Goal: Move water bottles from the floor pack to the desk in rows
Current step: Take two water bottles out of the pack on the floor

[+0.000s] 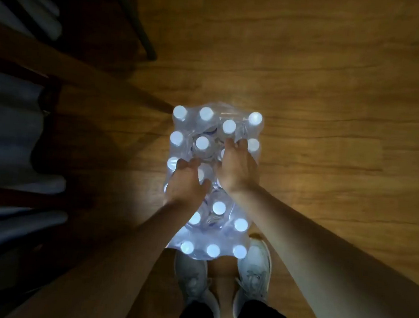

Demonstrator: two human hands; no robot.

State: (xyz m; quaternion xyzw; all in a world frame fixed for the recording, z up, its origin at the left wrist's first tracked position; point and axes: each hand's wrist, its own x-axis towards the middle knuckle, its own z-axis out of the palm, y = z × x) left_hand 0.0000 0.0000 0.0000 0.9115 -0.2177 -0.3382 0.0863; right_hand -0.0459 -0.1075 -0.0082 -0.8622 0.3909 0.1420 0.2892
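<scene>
**Both hands down in the pack, reaching for bottles**

The wooden floor (333, 119) filled most of the view, with dark furniture legs (139, 26) at the far left; no desk top could be made out. On the floor, just beyond the person's pale shoes (254, 266), sat the shrink-wrapped pack (178, 242) of water bottles, its white caps (213, 250) glowing in rows under a bright light.

The left hand (188, 182) lay over the middle of the pack with fingers bent down among the caps. The right hand (238, 169) reached farther in, fingertips beside a far cap. Whether either hand had closed round a bottle could not be told; glare and blur hid the fingers' ends.

To do this step well, each hand would likely need to grip one bottle by its neck, below the cap, and pull it straight up, so the torn wrap (223, 109) did not drag its neighbours over.
</scene>
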